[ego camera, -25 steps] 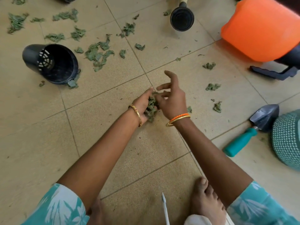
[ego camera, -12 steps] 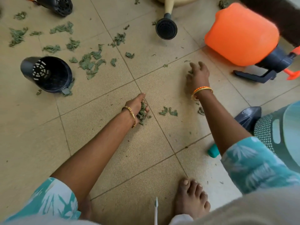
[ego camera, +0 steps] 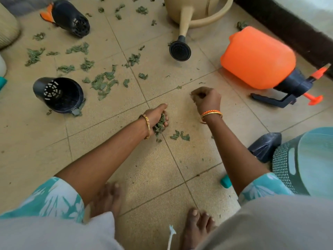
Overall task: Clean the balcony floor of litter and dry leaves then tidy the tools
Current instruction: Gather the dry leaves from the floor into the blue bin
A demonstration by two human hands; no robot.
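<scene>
Dry green leaves (ego camera: pixel 104 83) lie scattered over the beige tiled floor (ego camera: pixel 100 134), mostly at the upper left. My left hand (ego camera: pixel 155 114) grips a clump of leaves (ego camera: pixel 160 125) just above the floor. A little to the right, my right hand (ego camera: pixel 207 100) is lifted off the tiles with its fingers curled round a small leaf piece. Two loose leaves (ego camera: pixel 180 136) rest on the floor between my wrists.
Two black pots (ego camera: pixel 59 94) (ego camera: pixel 72 18) lie on their sides at the left. A beige watering can (ego camera: pixel 194 9) and an orange sprayer (ego camera: pixel 257 58) are ahead. A trowel (ego camera: pixel 264 147) and a teal basket (ego camera: pixel 306 159) sit at the right. My bare feet (ego camera: pixel 196 224) are below.
My right hand left the clump, reached out flat to the leaves on the right, then curled shut and lifted. My left hand kept hold of its leaves. The view tilted forward.
</scene>
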